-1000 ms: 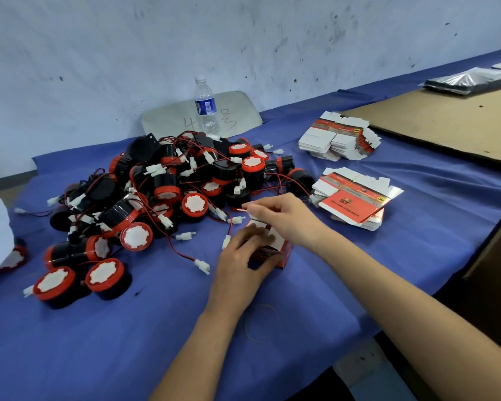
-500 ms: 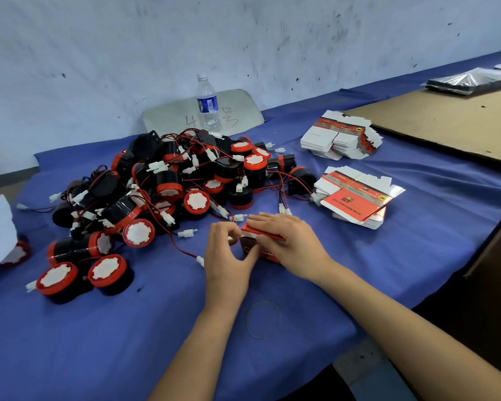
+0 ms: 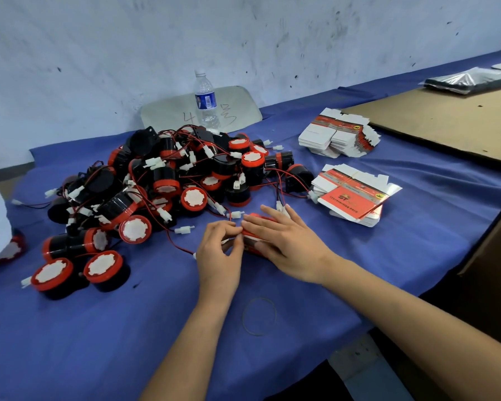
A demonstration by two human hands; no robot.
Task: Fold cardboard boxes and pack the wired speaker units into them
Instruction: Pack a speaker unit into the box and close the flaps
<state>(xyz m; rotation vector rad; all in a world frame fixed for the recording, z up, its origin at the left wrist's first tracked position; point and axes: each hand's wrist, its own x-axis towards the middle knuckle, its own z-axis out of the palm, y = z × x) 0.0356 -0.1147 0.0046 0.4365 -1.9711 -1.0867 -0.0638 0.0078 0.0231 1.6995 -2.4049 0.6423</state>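
1. Since a second earlier, my right hand point(image 3: 287, 244) had come down from a pinch above the box point(image 3: 252, 249) to lie flat over its top, and my left hand point(image 3: 219, 250) had slid off it to its left end.
2. My right fingers lay straight, pressing the box to the table point(image 3: 99, 342). My left thumb and forefinger were curled in a narrow pinch on the end flap.
3. The box sat between my hands, just in front of the speakers point(image 3: 162, 186). I judged it to be one box nearly closed. Whether a speaker was inside, I could not tell.
4. Plenty was left: the speakers lay piled and tangled in their wires, and two stacks of flat boxes point(image 3: 353, 195) waited to my right, unfolded.
5. Room was open on the bare cloth nearer me, save for a rubber band point(image 3: 259, 315). The table edge ran close by my right forearm, and loose wires lay just beside the box, apt to snag.
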